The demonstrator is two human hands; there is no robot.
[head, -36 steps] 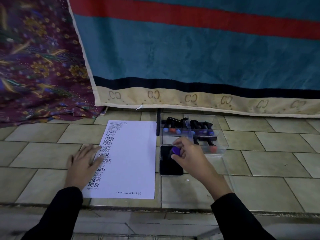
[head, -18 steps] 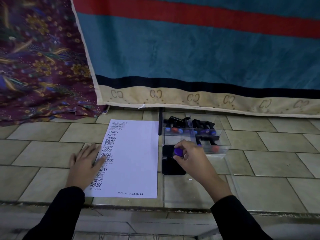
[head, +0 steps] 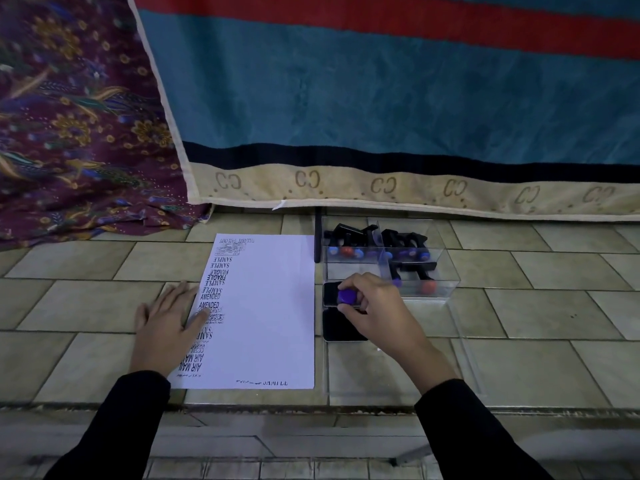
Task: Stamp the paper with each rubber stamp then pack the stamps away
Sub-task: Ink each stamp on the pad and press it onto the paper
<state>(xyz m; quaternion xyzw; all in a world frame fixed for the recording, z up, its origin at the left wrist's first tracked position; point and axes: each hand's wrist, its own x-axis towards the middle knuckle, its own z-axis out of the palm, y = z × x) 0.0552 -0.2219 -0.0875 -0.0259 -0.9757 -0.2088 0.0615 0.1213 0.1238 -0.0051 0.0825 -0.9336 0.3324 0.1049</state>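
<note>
Right hand [head: 377,310] grips stamp [head: 347,296], thumb and fingers curled round its purple knob. The stamp sits over the far half of the open black ink pad [head: 341,329]; contact with the pad is hidden by the fingers, cannot tell. Left hand [head: 166,327] lies flat, fingers straight and spread, palm on the floor [head: 536,306], fingertips pressing the left edge of the paper [head: 273,306] and holding nothing.

The paper lies just left of the pad, near but apart from it. A column of black prints runs down its left side: SAMPLE, FRAGILE, AMENDED, AIR MAIL. One more line sits at the bottom edge. The right part is blank.

The clear box [head: 440,289] is just beyond the pad, touching or nearly so. Other stamps [head: 408,265] lie in its compartments, black bodies with blue, red and purple knobs.

A clear lid [head: 467,362] lies flat on the tiles under the right wrist. Black sleeves cover both arms. Behind hang a blue towel [head: 381,98] with a red stripe and a purple floral cloth [head: 69,133] to its left.
</note>
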